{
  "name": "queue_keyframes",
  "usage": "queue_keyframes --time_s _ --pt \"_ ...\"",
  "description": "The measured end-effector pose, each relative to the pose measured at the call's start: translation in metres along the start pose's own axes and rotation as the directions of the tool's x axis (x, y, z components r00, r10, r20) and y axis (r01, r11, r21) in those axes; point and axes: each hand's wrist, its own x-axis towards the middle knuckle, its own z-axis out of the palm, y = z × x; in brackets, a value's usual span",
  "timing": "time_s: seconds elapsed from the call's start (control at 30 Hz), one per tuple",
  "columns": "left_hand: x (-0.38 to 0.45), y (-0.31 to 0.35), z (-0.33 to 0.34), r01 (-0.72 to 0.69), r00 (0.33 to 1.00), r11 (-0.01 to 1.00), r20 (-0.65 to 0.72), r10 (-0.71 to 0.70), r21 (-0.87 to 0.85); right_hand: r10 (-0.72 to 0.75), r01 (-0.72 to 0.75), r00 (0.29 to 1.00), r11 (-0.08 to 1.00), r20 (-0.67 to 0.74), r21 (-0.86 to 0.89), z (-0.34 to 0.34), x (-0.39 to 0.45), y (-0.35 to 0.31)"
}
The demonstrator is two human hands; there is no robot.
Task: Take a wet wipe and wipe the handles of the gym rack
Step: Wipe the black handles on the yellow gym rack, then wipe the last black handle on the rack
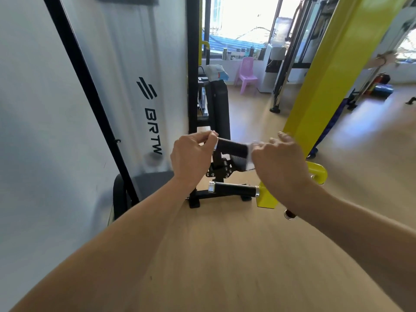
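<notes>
Your left hand and right hand pinch a wet wipe stretched over the black handle between them; keep it taut.

Floor was pale wood-look, glossy near the far side. A white panel with a black logo stood on the left, black-framed. A yellow post slanted down on the right. Bright windows at the back were blown out by daylight. A pink plastic chair sat beside a white water dispenser under the sill.
</notes>
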Motion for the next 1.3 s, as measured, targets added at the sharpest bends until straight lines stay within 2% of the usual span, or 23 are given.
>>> queue_keyframes --time_s 0.07,0.13,0.2,0.23,0.3,0.33,0.4,0.47,0.53,0.63,0.73,0.8,0.87,0.93,1.03,1.07,1.1,1.17,1.3 --pt "-0.003 -0.001 0.001 0.015 1.0 1.0 0.0 -0.015 -0.022 -0.038 0.043 0.997 0.997 0.069 -0.064 -0.012 -0.001 0.012" --pt "-0.006 -0.004 0.002 0.009 1.0 0.998 0.023 -0.008 -0.07 -0.06 0.062 0.996 0.998 0.064 -0.027 -0.017 -0.001 0.012" --pt "-0.011 -0.007 -0.001 0.02 0.996 0.983 0.091 -0.004 -0.182 -0.036 0.035 0.999 0.988 0.001 0.151 -0.022 -0.003 0.002" --pt "-0.014 -0.012 -0.005 0.06 0.99 0.966 0.138 -0.026 -0.253 0.008 0.001 1.0 0.955 -0.03 0.297 -0.025 -0.006 -0.006" --pt "-0.024 -0.028 -0.017 0.172 0.968 0.931 0.229 -0.099 -0.322 0.089 -0.066 0.996 0.784 -0.007 0.617 -0.034 -0.008 -0.023" --pt "-0.031 -0.041 -0.025 0.207 0.957 0.935 0.256 -0.133 -0.289 0.115 -0.128 0.991 0.658 0.068 0.742 -0.036 -0.007 -0.033" --pt "-0.052 -0.069 -0.044 0.259 0.946 0.945 0.25 -0.206 -0.202 0.088 -0.27 0.963 0.39 0.256 0.88 -0.034 -0.006 -0.057" --pt "-0.077 -0.097 -0.067 0.368 0.923 0.911 0.187 -0.335 -0.185 -0.019 -0.368 0.925 0.216 0.38 0.904 -0.027 -0.006 -0.089" --pt "-0.102 -0.118 -0.094 0.51 0.86 0.829 0.113 -0.498 -0.227 -0.15 -0.437 0.881 0.111 0.45 0.893 -0.02 -0.008 -0.127" --pt "-0.136 -0.147 -0.134 0.636 0.759 0.688 0.121 -0.64 -0.35 -0.286 -0.558 0.801 -0.038 0.526 0.829 -0.007 -0.014 -0.188" --pt "-0.168 -0.166 -0.173 0.646 0.735 0.643 0.107 -0.67 -0.412 -0.418 -0.665 0.696 -0.068 0.584 0.744 0.004 -0.022 -0.25" --pt "-0.189 -0.18 -0.195 0.672 0.713 0.661 0.051 -0.699 -0.335 -0.543 -0.745 0.588 -0.074 0.6 0.663 0.007 -0.03 -0.29" --pt "-0.211 -0.203 -0.212 0.724 0.641 0.633 -0.073 -0.764 -0.273 -0.675 -0.848 0.422 -0.057 0.606 0.527 0.011 -0.043 -0.33" --pt "-0.23 -0.23 -0.227 0.758 0.559 0.584 -0.172 -0.811 -0.289 -0.782 -0.903 0.242 0.035 0.574 0.429 0.018 -0.059 -0.367" --pt "-0.257 -0.265 -0.245 0.79 0.448 0.479 -0.172 -0.877 -0.382 -0.858 -0.961 -0.039 0.173 0.513 0.217 0.034 -0.089 -0.417" --pt "-0.266 -0.277 -0.249 0.805 0.417 0.442 -0.154 -0.896 -0.395 -0.852 -0.973 -0.107 0.195 0.513 0.121 0.037 -0.1 -0.432" --pt "-0.275 -0.288 -0.252 0.831 0.384 0.404 -0.131 -0.914 -0.381 -0.837 -0.98 -0.144 0.196 0.527 0.043 0.04 -0.111 -0.446" --pt "-0.293 -0.313 -0.257 0.871 0.331 0.328 -0.055 -0.942 -0.366 -0.788 -0.985 -0.16 0.169 0.594 -0.041 0.048 -0.131 -0.478" --pt "-0.326 -0.359 -0.269 0.918 0.215 0.205 -0.009 -0.977 -0.339 -0.651 -0.979 -0.162 0.201 0.741 -0.038 0.068 -0.172 -0.54"
